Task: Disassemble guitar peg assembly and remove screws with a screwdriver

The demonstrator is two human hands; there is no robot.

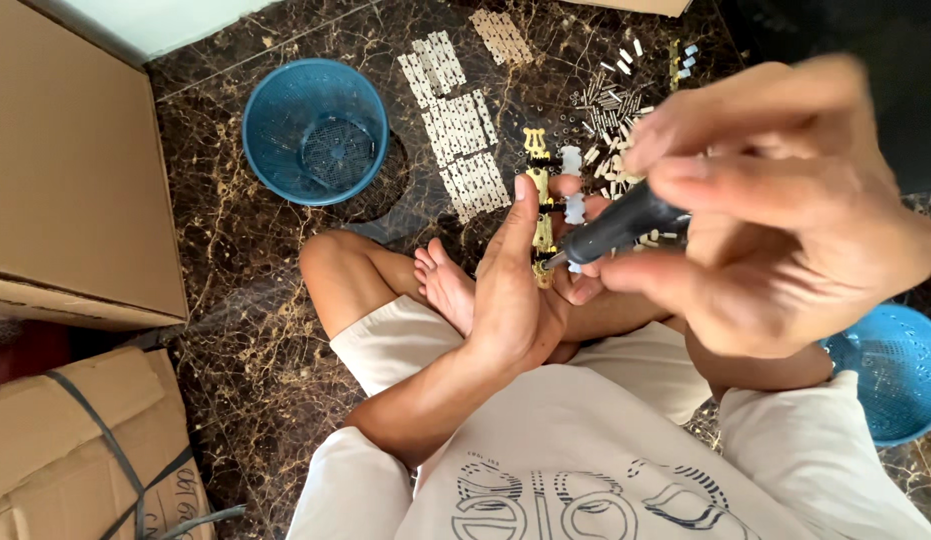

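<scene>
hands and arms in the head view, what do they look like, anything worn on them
Both are bare: no gloves, rings, watch or bands show on the left hand or the right hand. The forearms are uncovered; short cream-white sleeves end near the elbows. The fingers have short, unpainted nails.

Floor point(255, 300): dark brown, near black, marbled with tan veining. Two baskets, one upper left point(315, 130) and one at the right edge point(890, 370): blue, mesh pattern. Boxes point(70, 170): plain brown cardboard; the lower one point(55, 440) carries a dark grey strap. Strip point(538, 205) in the left hand point(510, 290): gold with black bands and white knobs. Screwdriver point(620, 225) in the right hand point(785, 200): black handle, silver tip. Flat parts point(465, 150) on the floor: off-white, in rows. Shirt point(585, 470): cream, dark printed design. Shorts point(395, 345): cream.
</scene>
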